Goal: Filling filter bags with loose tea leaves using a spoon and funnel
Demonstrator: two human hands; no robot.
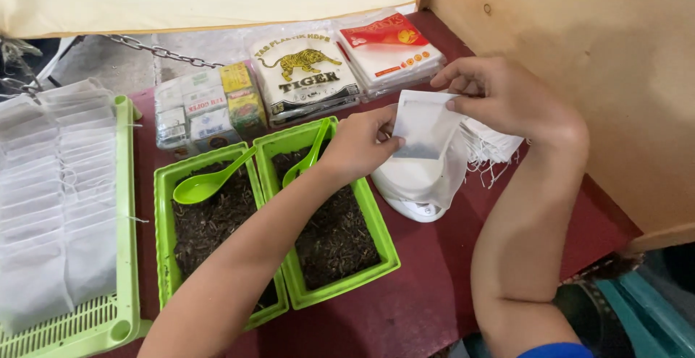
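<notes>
At centre right of the frame, my left hand (pixel 360 143) and right hand (pixel 499 97) pinch a small white filter bag (pixel 423 124) between thumb and fingers, each grip closed on an upper edge, dark leaf showing through its lower half. The bag hangs just above a white scale (pixel 413 191) on the dark red counter (pixel 434 285). Left of it sit two green trays (pixel 384 238) of dark tea, each with a green spoon (pixel 206 183); a green basket (pixel 123 206) of filled bags lies at far left.
</notes>
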